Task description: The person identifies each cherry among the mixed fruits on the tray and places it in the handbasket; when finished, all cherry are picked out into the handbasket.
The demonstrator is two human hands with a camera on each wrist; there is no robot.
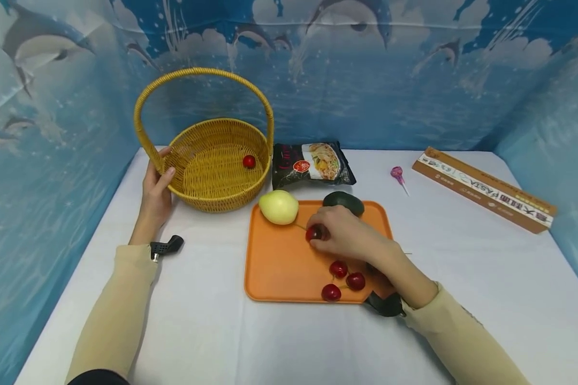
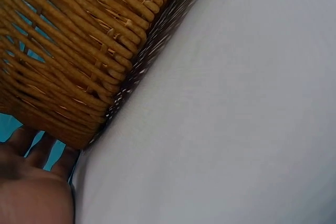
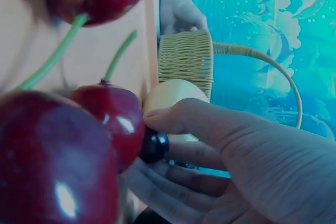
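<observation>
My left hand (image 1: 154,200) grips the side of a yellow wicker basket (image 1: 202,202), its thumb on the rim near the handle's foot. In the left wrist view, fingers (image 2: 39,153) lie against the woven wall. One red cherry (image 1: 249,161) lies inside the basket. Over the orange tray (image 1: 274,267), my right hand (image 1: 342,232) pinches a dark red cherry (image 1: 313,233) between thumb and fingers; its stem points left. Several cherries, including one cherry (image 1: 331,292) near the front rim, lie on the tray. Large cherries (image 3: 52,156) fill the near part of the right wrist view.
A pale yellow fruit (image 1: 279,207) and a dark green avocado-like fruit (image 1: 343,202) sit along the tray's back. Behind is a black noodle packet (image 1: 313,164). Farther right lie a lollipop (image 1: 397,174) and a long pasta box (image 1: 484,190). Something dark on the tray is partly hidden by the right wrist.
</observation>
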